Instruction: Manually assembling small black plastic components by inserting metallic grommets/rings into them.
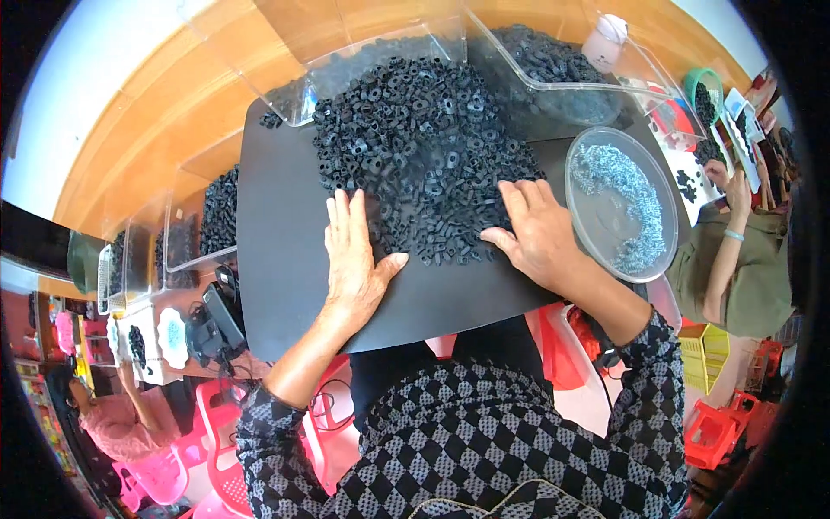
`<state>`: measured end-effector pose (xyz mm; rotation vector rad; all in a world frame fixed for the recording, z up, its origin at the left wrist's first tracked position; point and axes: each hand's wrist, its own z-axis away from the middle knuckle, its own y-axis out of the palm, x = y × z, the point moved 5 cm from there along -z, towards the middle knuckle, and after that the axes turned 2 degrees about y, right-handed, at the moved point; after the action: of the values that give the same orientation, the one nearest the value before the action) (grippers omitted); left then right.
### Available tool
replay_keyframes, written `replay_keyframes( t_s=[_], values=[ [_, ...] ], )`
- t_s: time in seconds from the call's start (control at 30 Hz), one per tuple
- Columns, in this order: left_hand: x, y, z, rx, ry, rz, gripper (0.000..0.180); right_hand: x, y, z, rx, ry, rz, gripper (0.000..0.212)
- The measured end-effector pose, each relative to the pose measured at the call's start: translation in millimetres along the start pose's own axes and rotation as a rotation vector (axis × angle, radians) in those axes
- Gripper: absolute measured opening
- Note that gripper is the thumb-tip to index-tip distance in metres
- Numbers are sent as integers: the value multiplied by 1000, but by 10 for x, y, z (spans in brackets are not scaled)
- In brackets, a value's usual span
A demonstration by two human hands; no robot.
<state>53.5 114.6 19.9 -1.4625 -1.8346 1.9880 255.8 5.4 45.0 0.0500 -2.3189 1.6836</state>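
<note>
A big heap of small black plastic parts (432, 143), many with a round hole, spreads over the dark tabletop (285, 216). Against the heap's near left edge lies my left hand (353, 251), fingers stretched out and thumb apart. My right hand (540, 229) rests at the near right edge, its fingers spread and touching the parts. Neither hand grips anything. Just right of my right hand sits a round clear tub lid or shallow dish (596, 229) with many small silvery screw-like pieces (635, 195) in it.
Clear bins of black parts stand behind the heap (553, 60) and at left (220, 208). A pale pink cup (605, 43) stands at back right. Co-workers sit at left (130, 415) and right (735, 259). Below are pink chairs (229, 458) and a yellow crate (705, 359).
</note>
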Motion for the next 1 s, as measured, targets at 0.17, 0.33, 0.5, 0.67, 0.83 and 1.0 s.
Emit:
replay_keyframes(
  t_s=[0.17,0.33,0.5,0.67,0.83,1.0],
  values=[
    [34,-88,-37,-33,-25,56,90,45,-112,-173,-34,12,-13,52],
    [-11,-264,16,-82,70,-117,101,-87,-304,-108,-60,15,-27,58],
    [-534,-83,284,58,421,-284,93,29,-225,174,78,-8,-38,85],
    [-669,93,209,172,271,-227,92,4,-53,215,36,81,-11,86],
    [-638,256,46,78,259,-263,77,98,90,144,-33,79,-89,73],
    [-658,357,-97,-70,355,-256,70,191,215,48,-109,92,-193,69]
  ],
)
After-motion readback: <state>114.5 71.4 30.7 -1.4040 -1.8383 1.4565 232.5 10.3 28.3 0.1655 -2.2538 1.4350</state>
